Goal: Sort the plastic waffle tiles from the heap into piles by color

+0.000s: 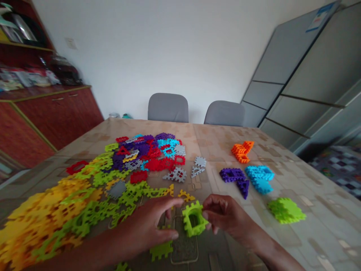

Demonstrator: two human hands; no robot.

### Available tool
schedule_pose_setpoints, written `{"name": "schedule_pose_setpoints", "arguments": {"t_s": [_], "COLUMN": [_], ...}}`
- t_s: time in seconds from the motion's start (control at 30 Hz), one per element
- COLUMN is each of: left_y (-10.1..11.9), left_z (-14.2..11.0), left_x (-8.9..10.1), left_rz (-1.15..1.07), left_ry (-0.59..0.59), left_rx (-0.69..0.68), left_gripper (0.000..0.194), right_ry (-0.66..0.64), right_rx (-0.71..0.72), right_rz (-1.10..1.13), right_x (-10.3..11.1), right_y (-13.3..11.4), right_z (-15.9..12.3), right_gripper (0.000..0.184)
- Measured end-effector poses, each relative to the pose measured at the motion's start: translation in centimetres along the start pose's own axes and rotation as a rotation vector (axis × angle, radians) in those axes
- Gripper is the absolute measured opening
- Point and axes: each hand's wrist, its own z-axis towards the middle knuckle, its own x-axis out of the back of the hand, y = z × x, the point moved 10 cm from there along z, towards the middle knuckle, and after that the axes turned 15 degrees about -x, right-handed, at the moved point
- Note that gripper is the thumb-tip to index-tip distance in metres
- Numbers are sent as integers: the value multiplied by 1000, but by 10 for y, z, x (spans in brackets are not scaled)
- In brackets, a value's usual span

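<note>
A small lime-green box built from interlocking waffle-edged plastic tiles (194, 219) sits just above the tabletop between my hands. My right hand (222, 214) pinches its right side with the fingertips. My left hand (149, 226) is curved, with its fingers apart, just left of the box, and I cannot see it gripping anything. A flat lime-green tile (160, 250) lies under my left thumb, and a small yellow tile (185, 195) lies just beyond my fingertips.
A large heap of loose yellow, green, red, purple and blue tiles (113, 177) covers the table's left half. Built orange (242, 151), purple (235, 180), blue (260, 178) and green (286, 210) tile shapes stand to the right. Grey chairs (168, 108) stand beyond the table.
</note>
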Motion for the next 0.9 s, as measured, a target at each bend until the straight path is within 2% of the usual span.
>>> {"name": "schedule_pose_setpoints", "arguments": {"t_s": [0.1,0.2,0.33,0.4,0.5,0.57,0.63,0.7,0.77,0.9], "left_y": [2,3,-1,-3,-2,-1,-4,-8,-12,-14], "left_z": [3,8,7,5,5,6,5,2,-2,-7], "left_x": [-15,-21,-24,-26,-28,-28,-26,-24,-23,-20], "left_rz": [27,27,44,49,41,46,74,118,152,142], "left_ry": [-61,-73,-81,-85,-77,-64,-54,-58,-70,-62], "left_rx": [-29,-50,-8,18,16,1,10,29,36,23], "left_gripper": [71,74,74,74,70,68,67,66,65,61], "right_ry": [36,71,345,407,316,228,159,127,113,89], "right_rx": [-50,-83,22,105,239,296,266,205,181,190], "right_rz": [-18,-91,-409,-509,-616,-744,-889,-1002,-1073,-1172], "right_x": [-1,-2,22,26,12,-6,-20,-28,-33,-42], "right_y": [17,21,-5,-20,-37,-44,-41,-35,-31,-26], "right_z": [1,-1,-15,-25,-33,-35,-30,-22,-15,-6], "right_gripper": [48,47,32,25,16,37,62,74,77,72]}}
